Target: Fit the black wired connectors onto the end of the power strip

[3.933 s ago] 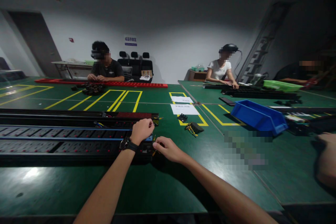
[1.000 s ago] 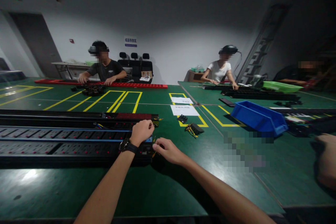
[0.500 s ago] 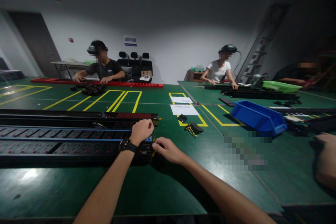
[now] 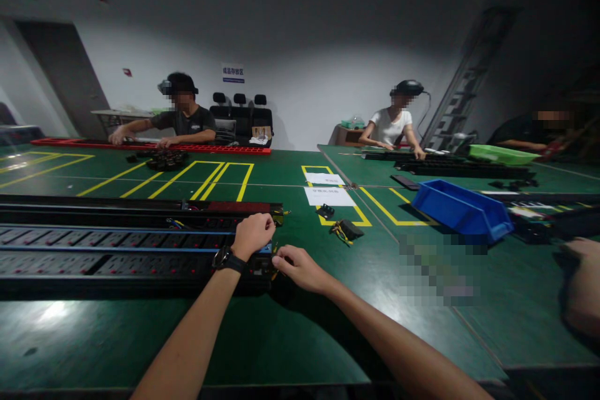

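Note:
Long black power strips (image 4: 154,262) with rows of sockets and small red parts lie side by side at the left, one edged in blue. My left hand (image 4: 254,234), wearing a dark watch (image 4: 224,257), is curled over the right end of the blue-edged strip. Its fingers are closed, and what they hold is hidden. Just beyond the strip's end, my right hand (image 4: 300,267) is closed in a pinch. Small yellowish bits, perhaps wires, show by its fingertips, too small to name surely. Behind them lies another black strip with a dark red section (image 4: 239,207).
A dark part with yellow wires (image 4: 349,229), paper sheets (image 4: 329,196) and a blue bin (image 4: 462,209) are on the green table (image 4: 262,337). Co-workers sit across, one at a red rail (image 4: 225,149), another at black strips (image 4: 459,169). An arm shows at the right edge.
My hands stay in nearly the same place. Across the table, the red rail has shifted left along with the co-worker's hands.

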Available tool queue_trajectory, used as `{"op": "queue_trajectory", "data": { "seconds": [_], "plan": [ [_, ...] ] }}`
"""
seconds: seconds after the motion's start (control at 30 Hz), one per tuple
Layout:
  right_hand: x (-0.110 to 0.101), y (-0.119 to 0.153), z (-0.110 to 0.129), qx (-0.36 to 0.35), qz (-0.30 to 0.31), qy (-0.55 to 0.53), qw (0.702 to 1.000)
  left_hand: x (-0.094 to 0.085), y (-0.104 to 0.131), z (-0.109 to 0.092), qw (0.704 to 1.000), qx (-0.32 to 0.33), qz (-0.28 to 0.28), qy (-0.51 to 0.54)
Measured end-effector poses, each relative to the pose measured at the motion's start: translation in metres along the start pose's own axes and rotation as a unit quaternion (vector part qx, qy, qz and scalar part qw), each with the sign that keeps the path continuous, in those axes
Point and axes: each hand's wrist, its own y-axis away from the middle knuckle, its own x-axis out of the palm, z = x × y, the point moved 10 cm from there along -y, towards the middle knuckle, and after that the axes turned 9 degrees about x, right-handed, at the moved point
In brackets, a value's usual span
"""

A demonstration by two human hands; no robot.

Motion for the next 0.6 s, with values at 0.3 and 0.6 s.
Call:
{"op": "queue_trajectory", "data": {
  "seconds": [0.3,0.6],
  "plan": [
    [0.0012,0.0005,0.0001,0.0,0.005,-0.009,1.0,0.0013,-0.0001,-0.0012,1.0,0.003,0.005,0.0],
    [0.0014,0.001,-0.0006,0.0,0.005,-0.01,1.0,0.0011,0.0,-0.0004,1.0,0.007,-0.001,-0.001]
  ]
}}
